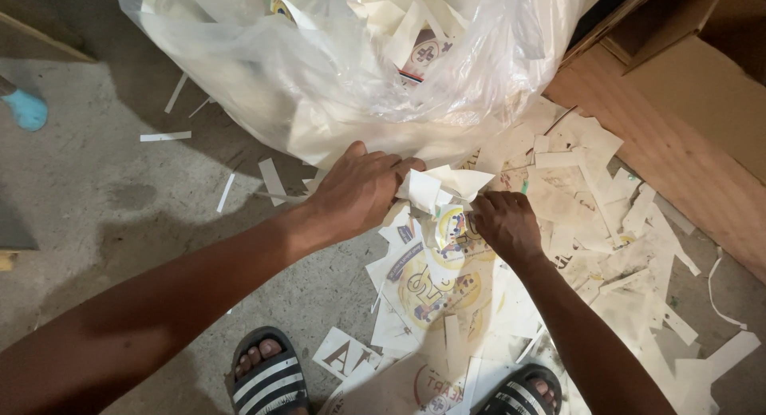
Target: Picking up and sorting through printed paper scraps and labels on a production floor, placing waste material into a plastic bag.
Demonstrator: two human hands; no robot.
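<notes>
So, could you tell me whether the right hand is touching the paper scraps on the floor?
Touching. The head view shows the right hand closed on the paper scraps, its fingers buried in the pile with no gap visible.

Head view, steeply down, close

The left hand point(361, 193) and right hand point(504, 223) close together on a bunch of white paper scraps point(437, 190), gathered just below a big clear plastic bag point(335, 72) stuffed with more offcuts; printed sheets point(431, 283) and strips litter the concrete floor point(104, 199) near the person's striped sandals point(267, 379); brown cardboard point(678, 136) lies to the far right.
</notes>
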